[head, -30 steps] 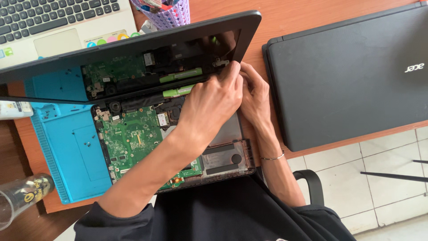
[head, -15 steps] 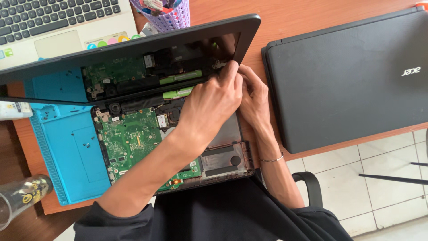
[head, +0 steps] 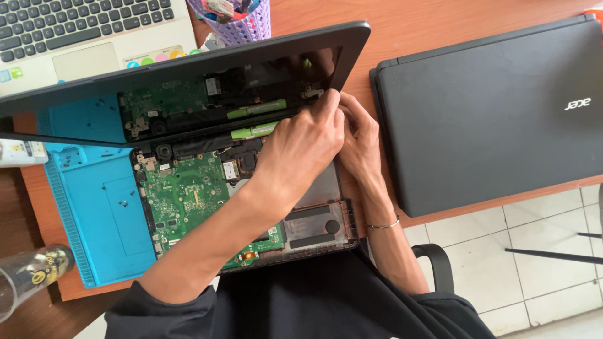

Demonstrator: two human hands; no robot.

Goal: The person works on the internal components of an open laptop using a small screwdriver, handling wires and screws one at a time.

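Observation:
An opened black laptop (head: 314, 229) lies in front of me with its cover off, so the green circuit board (head: 185, 198) shows. Its glossy lid (head: 188, 81) stands tilted up and mirrors the insides. My left hand (head: 301, 147) reaches across the base, and its fingertips pinch at the right hinge (head: 314, 94) under the lid's corner. My right hand (head: 359, 135), with a thin bracelet on its wrist, curls its fingers against the same hinge and touches the left hand. Whatever small part they grip is hidden by the fingers.
A blue work mat (head: 94, 207) lies under the laptop on the brown desk (head: 408, 25). A closed black laptop (head: 496, 107) sits to the right, a white laptop (head: 88, 31) at the back left, a purple mesh cup (head: 242, 19) behind the lid. A glass (head: 28, 276) stands at the lower left.
Both hands stay at the right hinge with barely any movement. The lid and base keep their places.

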